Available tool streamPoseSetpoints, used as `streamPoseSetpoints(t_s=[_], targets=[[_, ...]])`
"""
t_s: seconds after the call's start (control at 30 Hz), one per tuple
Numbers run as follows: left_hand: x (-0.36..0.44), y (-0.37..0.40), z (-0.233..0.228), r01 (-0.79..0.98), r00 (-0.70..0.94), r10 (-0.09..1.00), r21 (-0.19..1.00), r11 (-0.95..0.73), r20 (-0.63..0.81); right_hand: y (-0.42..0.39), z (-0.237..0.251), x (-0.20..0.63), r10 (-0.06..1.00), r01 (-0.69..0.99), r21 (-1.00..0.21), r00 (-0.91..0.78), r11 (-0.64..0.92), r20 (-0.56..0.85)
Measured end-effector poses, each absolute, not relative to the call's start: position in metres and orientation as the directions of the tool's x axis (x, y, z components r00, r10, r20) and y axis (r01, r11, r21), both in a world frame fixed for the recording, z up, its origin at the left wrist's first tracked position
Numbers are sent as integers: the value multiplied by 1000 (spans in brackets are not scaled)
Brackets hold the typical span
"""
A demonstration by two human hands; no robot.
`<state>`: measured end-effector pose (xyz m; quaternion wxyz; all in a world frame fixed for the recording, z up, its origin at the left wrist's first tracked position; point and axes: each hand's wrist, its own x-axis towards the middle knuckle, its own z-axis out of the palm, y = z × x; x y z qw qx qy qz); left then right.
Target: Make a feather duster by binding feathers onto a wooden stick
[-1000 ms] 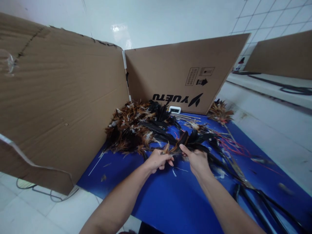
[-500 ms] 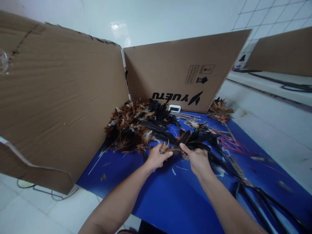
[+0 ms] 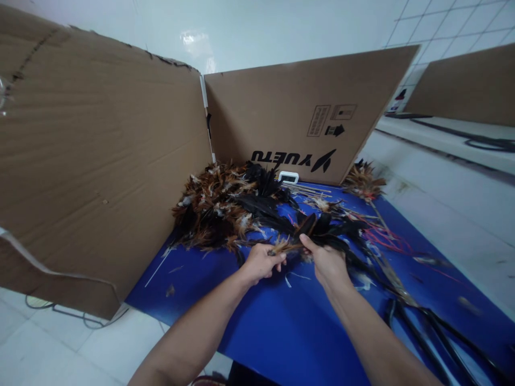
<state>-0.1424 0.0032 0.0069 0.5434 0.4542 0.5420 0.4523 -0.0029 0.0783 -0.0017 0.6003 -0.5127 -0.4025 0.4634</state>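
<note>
My left hand [image 3: 263,264] is closed in a pinch on brown feathers [image 3: 284,247], low over the blue tabletop. Close beside it, my right hand [image 3: 328,262] grips a bunch of dark feathers [image 3: 308,225], its thumb pressed on top. The bunch fans away from me, with brown and black blades pointing up and to the right. Where the two hands' feathers meet, the fingers hide the quill ends. Behind my left hand lies a large heap of brown and black feathers [image 3: 217,206].
Cardboard panels [image 3: 306,102] stand at the back and left. Scissors with black handles [image 3: 406,300] lie at the right, near red strings [image 3: 388,236]. Thin sticks [image 3: 309,190] and a small white device [image 3: 288,177] sit by the back panel. A feather duster [image 3: 364,182] rests at the far right.
My left hand has shifted slightly down and right, its fingers curling more. The brown feathers now lie flatter toward my right hand, which has barely moved.
</note>
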Motion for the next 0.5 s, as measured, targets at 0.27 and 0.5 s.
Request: streamPoseSetpoints(t_s=[0.27, 0.5], targets=[[-140, -2, 7, 61, 76, 981, 982, 176, -181, 91, 6, 15, 960, -179, -982, 279, 56, 4], [-144, 5, 1, 245, -85, 992, 963, 112, -93, 90, 18, 26, 960, 70, -989, 242, 131, 144]])
